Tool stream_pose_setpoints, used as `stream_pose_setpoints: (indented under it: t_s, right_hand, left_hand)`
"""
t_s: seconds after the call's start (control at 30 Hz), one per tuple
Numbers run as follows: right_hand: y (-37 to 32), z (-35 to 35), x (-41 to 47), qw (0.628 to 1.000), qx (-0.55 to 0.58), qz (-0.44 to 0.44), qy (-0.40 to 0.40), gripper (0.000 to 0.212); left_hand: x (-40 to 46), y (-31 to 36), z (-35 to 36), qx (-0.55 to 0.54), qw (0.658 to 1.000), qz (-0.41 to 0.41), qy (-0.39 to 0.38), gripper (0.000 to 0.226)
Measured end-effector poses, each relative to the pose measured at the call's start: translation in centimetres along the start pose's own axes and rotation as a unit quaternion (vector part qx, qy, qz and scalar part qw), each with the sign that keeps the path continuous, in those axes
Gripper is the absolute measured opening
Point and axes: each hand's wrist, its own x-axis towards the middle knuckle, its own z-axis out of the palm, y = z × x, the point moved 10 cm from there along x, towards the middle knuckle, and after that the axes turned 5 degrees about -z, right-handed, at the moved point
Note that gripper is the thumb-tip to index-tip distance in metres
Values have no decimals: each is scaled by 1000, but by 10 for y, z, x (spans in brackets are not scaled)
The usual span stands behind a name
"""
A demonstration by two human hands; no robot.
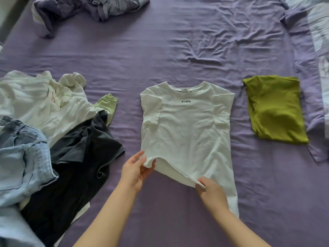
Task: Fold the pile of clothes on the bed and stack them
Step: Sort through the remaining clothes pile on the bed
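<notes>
Gripping the white shirt's hem

Lying face up mid-bed (178, 41), sleeves tucked in, the white shirt (187, 125) has its lower edge lifted. The left hand (136, 169) pinches the hem's left corner; the right hand (209, 190) pinches it further right. A folded green top (276, 109) sits to the right, the unfolded pile (53, 131) to the left.

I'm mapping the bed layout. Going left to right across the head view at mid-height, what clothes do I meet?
Jeans → dark shirt → white T-shirt, its hem held by the left hand and right hand → folded green top.
</notes>
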Motion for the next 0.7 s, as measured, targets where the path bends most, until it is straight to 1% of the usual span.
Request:
stream_pose_setpoints:
  t_s: [0.07, 0.13, 0.23, 0.27, 0.37, 0.43, 0.53, 0.7]
  right_hand:
    - [17, -24, 16, 999, -6, 38, 18, 10]
    - [28, -50, 37, 997, -17, 62, 37, 11]
    - [24, -92, 79, 994, -12, 74, 76, 7]
    - [19, -105, 95, 993, 1, 73, 93, 10]
    - [-1, -143, 143, 984, 83, 75, 138, 31]
    - [-12, -161, 178, 971, 167, 86, 149, 37]
    - [-26, -182, 228, 954, 241, 89, 154, 31]
    - [-42, -195, 299, 948, 277, 79, 135, 14]
  left_hand:
    - [11, 10, 8, -44, 999, -15, 5, 14]
    - [23, 21, 18, -63, 998, -25, 7, 11]
    - [45, 43, 38, -99, 994, -36, 13, 12]
    - [54, 52, 46, -108, 993, -37, 12, 14]
    - [78, 82, 81, -99, 995, -32, -3, 18]
    - [96, 102, 103, -95, 995, -25, -7, 20]
    - [122, 131, 133, -105, 994, -12, -7, 21]
    - [170, 167, 158, -109, 994, 19, 26, 18]
